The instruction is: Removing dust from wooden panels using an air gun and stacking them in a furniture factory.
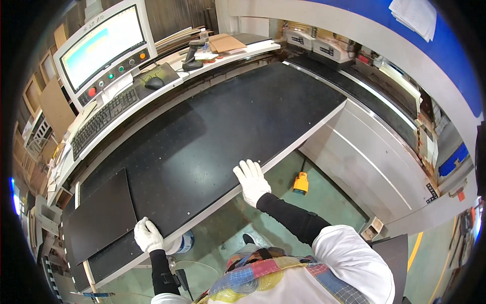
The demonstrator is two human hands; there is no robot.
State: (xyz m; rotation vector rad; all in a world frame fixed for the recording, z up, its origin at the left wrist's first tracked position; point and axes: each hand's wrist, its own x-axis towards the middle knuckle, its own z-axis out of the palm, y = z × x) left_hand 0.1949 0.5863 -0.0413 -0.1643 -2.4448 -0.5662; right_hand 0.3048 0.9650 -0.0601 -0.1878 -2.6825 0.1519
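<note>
A thin, dark rectangular panel [104,215] lies on the left end of the long black table [202,147]. My left hand [148,235], in a white glove, is closed at the panel's near right corner, with its fingertips at the edge. My right hand [251,183], also gloved in white, rests palm down on the table's near edge. Its fingers are stretched out and it holds nothing.
Behind the table a shelf carries a keyboard [106,114], a mouse [154,83], a handheld scanner [193,54] and a monitor [104,48]. A large machine [364,152] stands at the right. On the green floor sits a yellow foot pedal [300,183].
</note>
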